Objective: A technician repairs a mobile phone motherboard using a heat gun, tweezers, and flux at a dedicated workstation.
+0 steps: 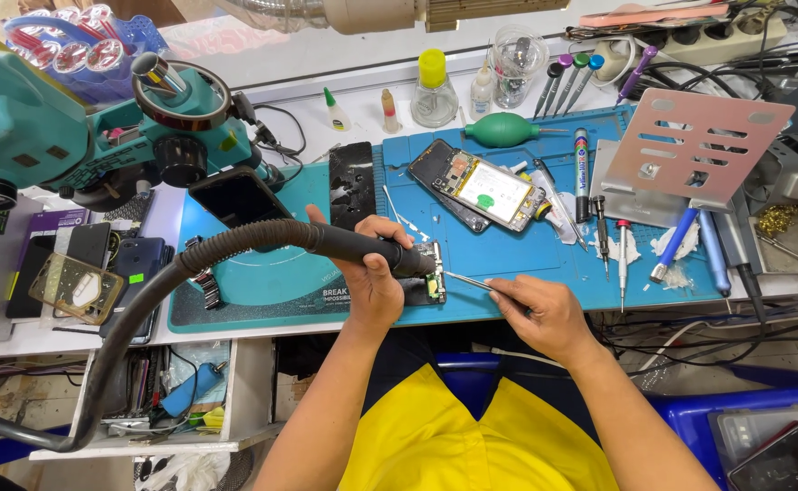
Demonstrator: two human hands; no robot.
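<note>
— Holding what, exactly, in each of your hands?

— My left hand [373, 277] is closed around the black hot-air handle [362, 247], its thick ribbed hose [144, 300] looping off the counter [17, 341] edge to my left. My right hand [544, 314] pinches thin metal tweezers [467, 281], tips touching the small circuit board [433, 277].

— Where is that board?

— On the blue work mat [508, 250], near its front edge, just under the nozzle. It is small, dark, with tiny parts on it; my left hand hides much of it.

— What is around it?

— An opened phone [490, 191] lies behind it, a green air blower [503, 130] farther back, screwdrivers [622, 259] to the right, a teal microscope [99, 136] at far left.
</note>
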